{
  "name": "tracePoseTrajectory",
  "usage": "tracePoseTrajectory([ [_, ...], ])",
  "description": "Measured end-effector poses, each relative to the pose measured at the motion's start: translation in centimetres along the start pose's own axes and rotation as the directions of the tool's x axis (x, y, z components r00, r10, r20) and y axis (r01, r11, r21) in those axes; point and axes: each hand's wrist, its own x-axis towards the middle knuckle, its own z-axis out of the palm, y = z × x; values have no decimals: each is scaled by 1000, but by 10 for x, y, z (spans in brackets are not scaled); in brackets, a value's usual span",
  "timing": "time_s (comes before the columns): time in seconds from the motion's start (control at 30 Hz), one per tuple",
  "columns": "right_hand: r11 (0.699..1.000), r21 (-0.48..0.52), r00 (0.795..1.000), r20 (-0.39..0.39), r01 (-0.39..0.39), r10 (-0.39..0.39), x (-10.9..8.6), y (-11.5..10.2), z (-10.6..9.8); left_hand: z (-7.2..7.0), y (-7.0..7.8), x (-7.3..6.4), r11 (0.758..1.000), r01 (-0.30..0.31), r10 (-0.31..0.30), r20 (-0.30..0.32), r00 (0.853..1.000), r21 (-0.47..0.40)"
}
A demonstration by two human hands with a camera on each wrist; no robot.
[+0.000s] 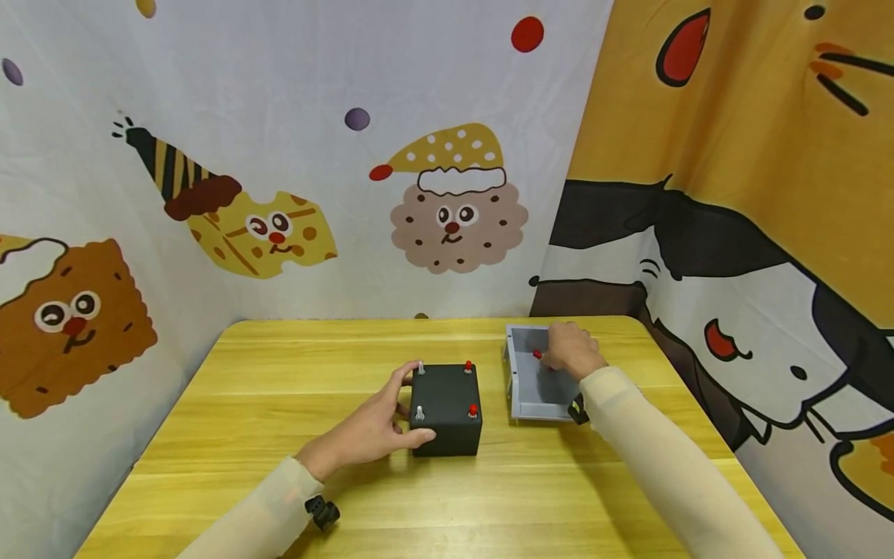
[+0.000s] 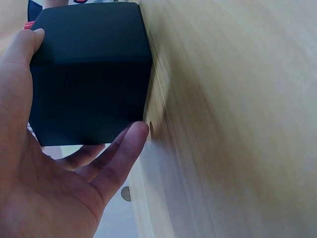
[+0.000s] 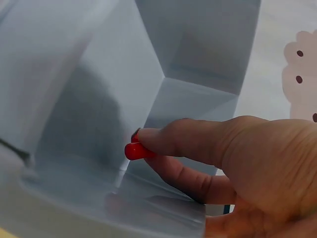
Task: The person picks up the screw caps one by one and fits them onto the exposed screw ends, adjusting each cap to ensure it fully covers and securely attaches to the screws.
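Note:
A black box (image 1: 447, 396) stands on the table with small metal toggle switches at its top corners. The two right-hand ones wear red caps (image 1: 473, 410); on the left the switches (image 1: 420, 412) are bare metal. My left hand (image 1: 377, 423) grips the box from its left side, thumb along the front and fingers toward the back. Inside a grey open tray (image 1: 513, 388), right of the box, is my right hand (image 1: 573, 349). Its thumb and index finger pinch small red caps (image 3: 138, 150), two red pieces showing at the fingertips in the right wrist view.
The wooden table (image 1: 279, 357) runs back to a cartoon-printed curtain (image 1: 433, 78) behind it. On the right, another curtain (image 1: 740, 310) hangs close to the table edge. The tray's raised walls surround my right fingers.

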Motion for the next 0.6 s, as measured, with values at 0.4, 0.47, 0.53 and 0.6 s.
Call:
tracePoseTrajectory([
  [0.4,996,67,996,-68,65,-60,-10,7,-7,0,0,1,1000,13,-13,-1,1000,-2],
  [0.47,995,75,994,-83,73,-67,-13,9,-8,0,0,1,1000,10,-10,-1,1000,1],
  [0.53,994,76,992,-103,83,-75,-15,10,-8,0,0,1,1000,12,-12,-2,1000,8],
  [0.6,992,78,988,-128,96,-86,-19,10,-8,1,-1,1,1000,8,-8,-4,1000,13],
])
